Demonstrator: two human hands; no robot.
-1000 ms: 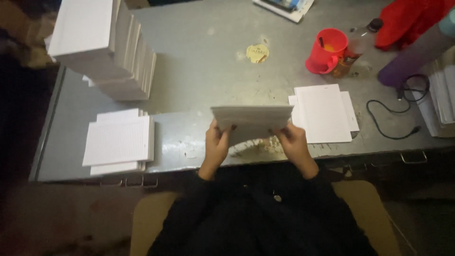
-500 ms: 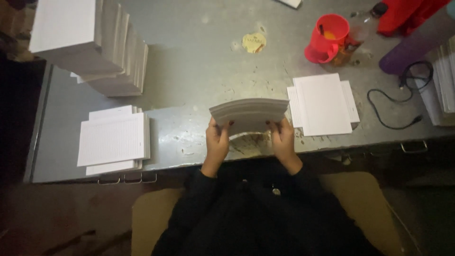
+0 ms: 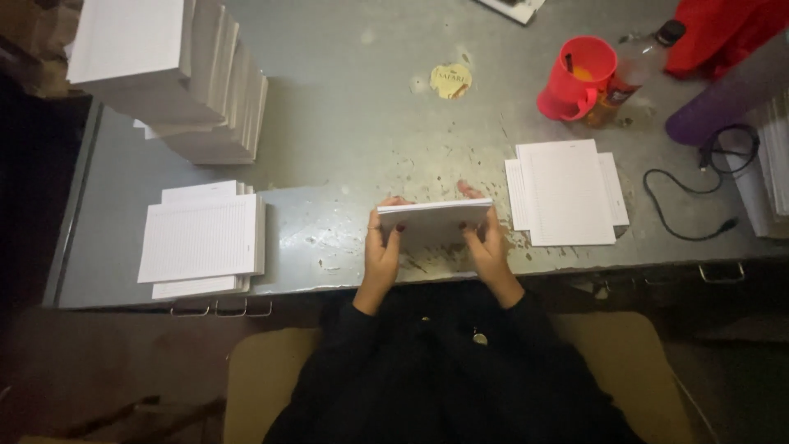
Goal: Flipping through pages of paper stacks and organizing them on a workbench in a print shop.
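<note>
Gripping a thin sheaf of white ruled sheets (image 3: 434, 224) by its two short ends, the left hand (image 3: 381, 255) and the right hand (image 3: 486, 247) hold it on edge over the near part of the grey metal table (image 3: 353, 131), fingers curled around the ends with thumbs toward the body. The tabletop is dull and smooth, flecked with dried glue and scratches. To the left lies a flat pile of ruled sheets (image 3: 201, 238), slightly fanned; behind it rises a tall leaning stack of white paper blocks (image 3: 173, 74). To the right lies another flat pile of ruled sheets (image 3: 565, 193), squared less neatly. A red plastic mug (image 3: 575, 78) with a handle stands at the far right, touching a clear bottle of amber liquid (image 3: 616, 86). A round yellowish sticker (image 3: 450, 80) lies flat mid-table. A black cable (image 3: 699, 193) loops near a purple cylinder (image 3: 723, 99) and red cloth (image 3: 723, 29).
</note>
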